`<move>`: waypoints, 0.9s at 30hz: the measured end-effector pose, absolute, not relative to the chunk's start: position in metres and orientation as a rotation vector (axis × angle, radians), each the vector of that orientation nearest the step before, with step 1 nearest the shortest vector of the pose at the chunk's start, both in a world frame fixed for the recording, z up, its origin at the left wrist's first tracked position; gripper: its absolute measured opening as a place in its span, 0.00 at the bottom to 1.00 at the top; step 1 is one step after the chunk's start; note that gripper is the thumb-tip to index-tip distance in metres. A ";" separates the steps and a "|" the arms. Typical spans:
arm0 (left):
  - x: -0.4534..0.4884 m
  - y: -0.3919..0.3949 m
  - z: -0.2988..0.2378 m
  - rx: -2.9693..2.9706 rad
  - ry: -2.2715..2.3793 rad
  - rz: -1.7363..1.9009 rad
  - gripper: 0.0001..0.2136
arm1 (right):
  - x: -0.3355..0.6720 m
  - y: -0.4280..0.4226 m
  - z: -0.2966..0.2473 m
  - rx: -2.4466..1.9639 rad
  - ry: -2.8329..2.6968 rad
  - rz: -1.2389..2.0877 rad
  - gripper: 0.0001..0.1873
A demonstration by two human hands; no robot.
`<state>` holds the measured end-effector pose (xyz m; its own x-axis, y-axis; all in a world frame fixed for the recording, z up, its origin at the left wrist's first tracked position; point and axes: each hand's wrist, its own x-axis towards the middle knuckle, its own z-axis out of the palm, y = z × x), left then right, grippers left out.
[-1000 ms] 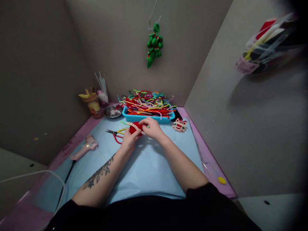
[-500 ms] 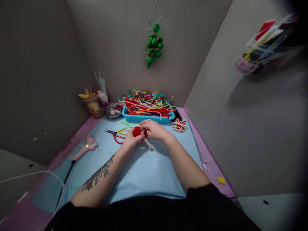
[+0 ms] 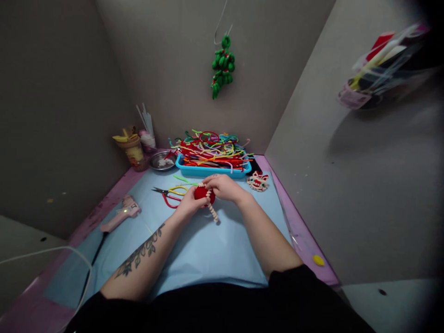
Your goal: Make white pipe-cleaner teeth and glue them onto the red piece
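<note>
Between my hands is a red rounded fuzzy piece (image 3: 201,193). Across it runs a cream twisted pipe cleaner (image 3: 212,213), its lower end hanging free toward me. My left hand (image 3: 189,201) grips the red piece from the left, thumb lying over its front. At the upper right, the fingers of my right hand (image 3: 222,186) pinch the cream twist against the red piece; the fingertips are partly hidden. Just left of my left hand lie scissors (image 3: 168,192) with one yellow and one red handle, blades pointing left. Green pipe cleaner bits (image 3: 181,178) lie behind it.
A blue basket (image 3: 213,172) heaped with coloured pipe cleaners stands at the back. Left of it are a metal dish (image 3: 163,162) and a cup (image 3: 133,150). A pink glue gun (image 3: 122,213) lies left, its cord trailing forward. A cream-and-red figure (image 3: 258,181) sits right.
The red piece has turned and shifted slightly toward me, showing more of its face. The cream twist's free end hangs lower. My right hand has moved slightly with it.
</note>
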<state>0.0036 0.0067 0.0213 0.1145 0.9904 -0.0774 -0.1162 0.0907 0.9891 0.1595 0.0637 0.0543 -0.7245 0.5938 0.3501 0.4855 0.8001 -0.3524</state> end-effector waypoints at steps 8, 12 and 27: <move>0.004 0.008 0.019 1.153 1.064 1.135 0.20 | 0.159 0.064 0.054 -0.848 -2.593 0.229 0.15; 0.005 0.007 0.015 1.195 1.076 1.118 0.21 | 0.157 0.064 0.053 -0.849 -2.626 0.210 0.14; 0.006 0.004 0.016 1.294 1.079 1.206 0.24 | 0.155 0.071 0.040 -0.858 -2.610 0.204 0.13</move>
<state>0.0064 0.0038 0.0155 0.0973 0.9919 0.0813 -0.0294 -0.0788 0.9965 0.1554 0.0713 0.0404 -0.7396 0.5961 0.3125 0.5403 0.8027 -0.2524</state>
